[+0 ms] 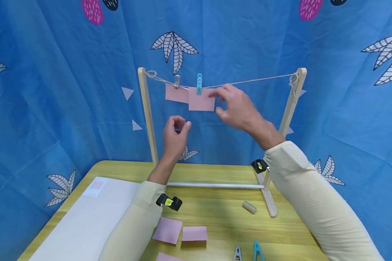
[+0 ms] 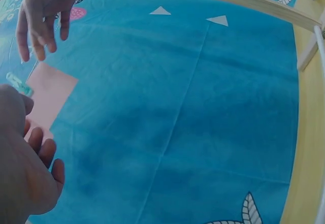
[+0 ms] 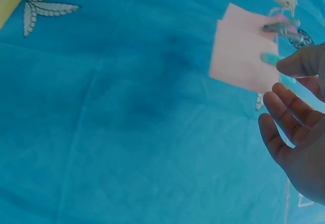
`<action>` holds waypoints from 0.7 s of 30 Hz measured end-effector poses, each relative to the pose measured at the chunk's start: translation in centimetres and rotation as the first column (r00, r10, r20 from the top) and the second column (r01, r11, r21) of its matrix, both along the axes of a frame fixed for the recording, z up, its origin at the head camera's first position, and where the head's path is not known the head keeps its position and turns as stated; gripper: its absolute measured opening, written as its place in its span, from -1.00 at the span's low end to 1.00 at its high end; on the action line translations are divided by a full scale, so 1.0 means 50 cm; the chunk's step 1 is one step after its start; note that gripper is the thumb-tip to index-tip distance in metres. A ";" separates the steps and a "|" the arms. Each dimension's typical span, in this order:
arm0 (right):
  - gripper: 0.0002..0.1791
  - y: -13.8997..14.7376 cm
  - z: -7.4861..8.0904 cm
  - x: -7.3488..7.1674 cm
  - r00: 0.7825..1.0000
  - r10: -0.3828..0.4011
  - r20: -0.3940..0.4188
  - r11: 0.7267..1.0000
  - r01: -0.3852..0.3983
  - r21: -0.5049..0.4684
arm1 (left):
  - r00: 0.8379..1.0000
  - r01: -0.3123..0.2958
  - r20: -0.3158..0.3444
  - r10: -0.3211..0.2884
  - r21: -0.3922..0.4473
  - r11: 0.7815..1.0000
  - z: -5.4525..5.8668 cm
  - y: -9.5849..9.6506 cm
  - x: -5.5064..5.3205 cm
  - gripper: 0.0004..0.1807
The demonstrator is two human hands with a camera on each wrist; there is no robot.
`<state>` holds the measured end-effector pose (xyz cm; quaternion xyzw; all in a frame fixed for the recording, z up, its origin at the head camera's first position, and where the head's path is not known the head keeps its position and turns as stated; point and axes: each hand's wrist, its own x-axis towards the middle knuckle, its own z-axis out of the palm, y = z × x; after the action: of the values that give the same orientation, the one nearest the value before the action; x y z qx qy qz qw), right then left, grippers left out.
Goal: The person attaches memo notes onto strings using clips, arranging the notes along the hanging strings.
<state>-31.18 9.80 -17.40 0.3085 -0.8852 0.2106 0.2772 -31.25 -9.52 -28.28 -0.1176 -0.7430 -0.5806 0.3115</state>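
Two pink paper notes hang on a string [image 1: 254, 79], their edges overlapping. A blue clothespin [image 1: 199, 84] clips the right note [image 1: 200, 103]; a grey clothespin [image 1: 177, 82] clips the left note [image 1: 176, 93]. At the right note's edge is my right hand [image 1: 240, 107], fingers loosely bent and apart, holding nothing. In the right wrist view its thumb [image 3: 302, 64] appears close to the blue clothespin; whether it touches, I cannot tell. Lower down, my left hand [image 1: 175, 139] hovers below the notes, fingers loosely curled and nothing in them.
A wooden post [image 1: 148, 116] and another post [image 1: 292, 101] carry the string, with a white rod [image 1: 215, 185] low between them. On the table lie pink notes [image 1: 167, 230], a grey clothespin [image 1: 237, 253], a blue clothespin [image 1: 257, 251], a small cylinder [image 1: 249, 207] and a white sheet [image 1: 85, 221].
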 end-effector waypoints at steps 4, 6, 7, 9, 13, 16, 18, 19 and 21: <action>-0.59 0.010 -0.046 0.016 0.999 0.030 0.016 1.000 -0.030 -0.005 | 0.998 0.035 0.061 -0.030 -0.072 0.997 -0.021 -0.011 0.016 -0.76; -0.59 0.015 -0.066 0.024 0.999 0.042 0.034 0.999 -0.042 -0.001 | 0.996 0.049 0.083 -0.041 -0.101 0.994 -0.030 -0.014 0.022 -0.77; -0.59 0.018 -0.076 0.028 0.998 0.044 0.046 0.999 -0.044 0.002 | 0.995 0.054 0.092 -0.044 -0.115 0.992 -0.033 -0.016 0.025 -0.79; -0.58 0.024 -0.095 0.037 0.997 0.048 0.067 0.999 -0.049 0.009 | 0.994 0.063 0.103 -0.049 -0.140 0.988 -0.039 -0.017 0.030 -0.80; -0.59 0.039 -0.133 0.055 0.994 0.055 0.097 0.998 -0.057 0.016 | 0.992 0.080 0.114 -0.060 -0.182 0.980 -0.049 -0.020 0.042 -0.81; -0.60 0.053 -0.162 0.068 0.991 0.066 0.119 0.997 -0.069 0.018 | 0.988 0.108 0.136 -0.079 -0.216 0.970 -0.057 -0.023 0.054 -0.82; -0.60 0.061 -0.181 0.078 0.989 0.067 0.134 0.997 -0.070 0.019 | 0.983 0.123 0.162 -0.084 -0.250 0.960 -0.064 -0.026 0.063 -0.83; -0.61 0.066 -0.190 0.083 0.988 0.065 0.143 0.997 -0.068 0.021 | 0.981 0.133 0.175 -0.087 -0.268 0.954 -0.068 -0.028 0.067 -0.83; -0.61 0.074 -0.208 0.093 0.985 0.062 0.162 0.997 -0.067 0.026 | 0.976 0.145 0.199 -0.087 -0.299 0.943 -0.079 -0.033 0.074 -0.84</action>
<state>-26.53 13.50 -27.79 0.3232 -0.8975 0.2295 0.1931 -27.54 -11.16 -32.22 -0.1551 -0.8425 -0.4817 0.1845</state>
